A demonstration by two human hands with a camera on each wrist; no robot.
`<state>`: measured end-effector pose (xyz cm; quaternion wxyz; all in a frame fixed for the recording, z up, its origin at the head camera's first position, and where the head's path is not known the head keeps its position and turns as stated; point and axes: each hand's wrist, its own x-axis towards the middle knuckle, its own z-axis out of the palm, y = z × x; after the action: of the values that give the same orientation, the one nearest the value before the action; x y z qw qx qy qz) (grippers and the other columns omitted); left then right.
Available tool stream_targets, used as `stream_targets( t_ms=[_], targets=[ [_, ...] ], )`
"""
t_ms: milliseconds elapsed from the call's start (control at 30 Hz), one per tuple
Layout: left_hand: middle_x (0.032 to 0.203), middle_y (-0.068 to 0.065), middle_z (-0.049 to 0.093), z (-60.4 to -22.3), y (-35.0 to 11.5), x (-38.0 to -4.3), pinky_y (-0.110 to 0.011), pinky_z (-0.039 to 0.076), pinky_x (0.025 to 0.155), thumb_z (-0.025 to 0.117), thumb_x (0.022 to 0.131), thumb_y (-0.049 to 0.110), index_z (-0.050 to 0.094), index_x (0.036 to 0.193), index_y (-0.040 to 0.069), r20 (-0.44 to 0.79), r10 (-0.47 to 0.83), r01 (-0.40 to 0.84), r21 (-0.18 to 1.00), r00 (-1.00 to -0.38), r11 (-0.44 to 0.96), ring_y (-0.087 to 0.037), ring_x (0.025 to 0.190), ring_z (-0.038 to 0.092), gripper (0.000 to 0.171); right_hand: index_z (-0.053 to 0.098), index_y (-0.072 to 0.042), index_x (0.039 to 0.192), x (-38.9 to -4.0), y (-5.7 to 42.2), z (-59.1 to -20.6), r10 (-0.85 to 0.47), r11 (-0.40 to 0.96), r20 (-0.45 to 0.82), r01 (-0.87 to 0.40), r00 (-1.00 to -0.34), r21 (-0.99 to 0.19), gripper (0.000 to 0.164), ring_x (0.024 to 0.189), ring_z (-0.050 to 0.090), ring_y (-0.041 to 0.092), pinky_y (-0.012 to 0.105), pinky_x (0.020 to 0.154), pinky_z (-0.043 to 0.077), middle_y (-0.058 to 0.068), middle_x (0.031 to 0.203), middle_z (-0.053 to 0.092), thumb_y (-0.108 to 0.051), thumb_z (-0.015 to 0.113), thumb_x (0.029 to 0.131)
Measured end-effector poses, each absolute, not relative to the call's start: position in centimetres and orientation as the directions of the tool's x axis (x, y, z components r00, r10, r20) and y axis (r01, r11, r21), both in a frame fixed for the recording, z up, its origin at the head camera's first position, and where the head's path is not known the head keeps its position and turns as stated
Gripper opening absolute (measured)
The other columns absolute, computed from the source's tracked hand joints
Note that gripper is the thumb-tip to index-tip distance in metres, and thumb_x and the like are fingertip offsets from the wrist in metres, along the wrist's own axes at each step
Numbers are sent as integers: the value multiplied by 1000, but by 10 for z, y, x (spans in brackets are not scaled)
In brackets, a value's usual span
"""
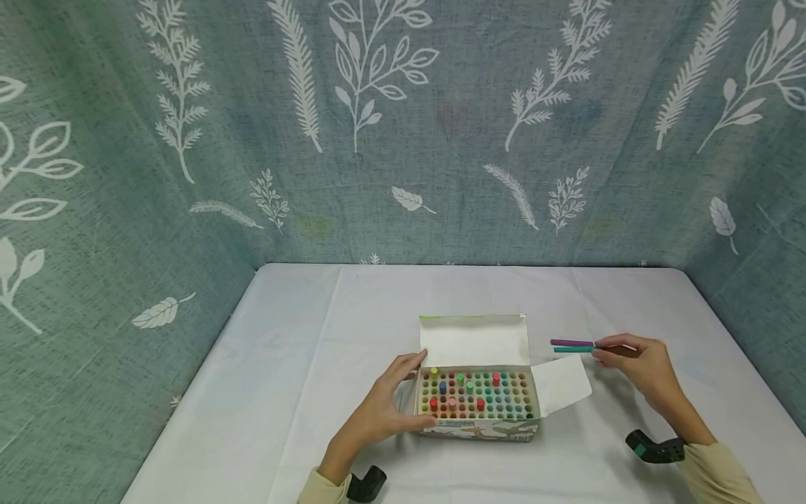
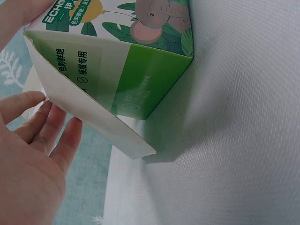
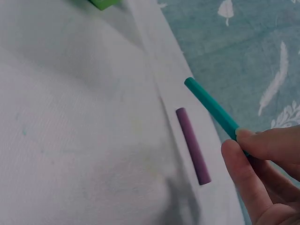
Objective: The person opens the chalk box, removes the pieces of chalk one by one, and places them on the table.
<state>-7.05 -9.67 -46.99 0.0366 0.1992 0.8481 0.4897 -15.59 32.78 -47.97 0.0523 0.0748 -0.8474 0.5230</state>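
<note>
Right hand [image 1: 645, 367] pinches one end of a slim teal cylindrical stick [image 3: 211, 108], right of the green-and-white printed cardboard box [image 1: 478, 429] — likely light, stiff, brittle; gentle mid-length hold suits. Left hand [image 1: 374, 409] touches box — fingers wide.

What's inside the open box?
Inside the box: a holed insert with a few coloured sticks in it; yellow, blue, green, red and pink tops show. Their lower parts and anything beneath the insert are hidden.
</note>
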Motion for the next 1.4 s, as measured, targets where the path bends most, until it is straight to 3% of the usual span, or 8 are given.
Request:
stream_targets(
  t_ms=[167,333,600,933,1100,1400],
  targets=[
    [144,12,33,-470,-96,-70,-50,38,102,82,72,39,27,150,30,136,372,303,845,-918,440,-16,128,39,96,67,10,103,-160,330,-489,-60,445,136,-148,-989,-883,26,77,68,8,24,65,57,19,96,65,-9,71,85],
    [144,12,33,-470,-96,-70,-51,39,102,82,72,38,27,150,30,135,371,302,844,-919,442,-17,127,39,96,67,9,103,-164,332,-498,-40,470,117,-122,-992,-874,26,72,68,10,24,62,57,22,99,65,-8,71,84],
    [144,11,33,-470,-96,-70,-52,39,101,82,73,37,27,150,29,137,376,305,848,-916,434,-17,127,40,95,66,10,103,-166,332,-502,-36,537,91,-96,-995,-838,22,61,66,16,24,54,56,23,89,68,-2,69,85],
    [144,10,34,-470,-96,-70,-51,39,102,82,73,36,27,150,28,148,379,314,850,-913,423,-16,127,39,94,70,6,93,-169,326,-501,-44,654,175,-161,-984,-739,14,61,61,17,23,46,50,18,83,67,3,71,80],
    [144,11,33,-469,-96,-70,-51,38,102,82,74,37,27,150,28,144,376,309,849,-915,429,-15,128,38,94,72,3,87,-171,324,-504,-60,714,239,-209,-969,-668,12,74,61,25,19,51,47,18,87,68,4,74,75],
    [145,8,33,-471,-96,-71,-50,39,102,81,74,37,27,150,26,159,385,327,845,-909,423,-16,130,37,94,72,2,87,-168,324,-502,-91,732,309,-274,-947,-624,16,73,62,31,24,55,46,18,85,68,5,77,72]
  ],
)
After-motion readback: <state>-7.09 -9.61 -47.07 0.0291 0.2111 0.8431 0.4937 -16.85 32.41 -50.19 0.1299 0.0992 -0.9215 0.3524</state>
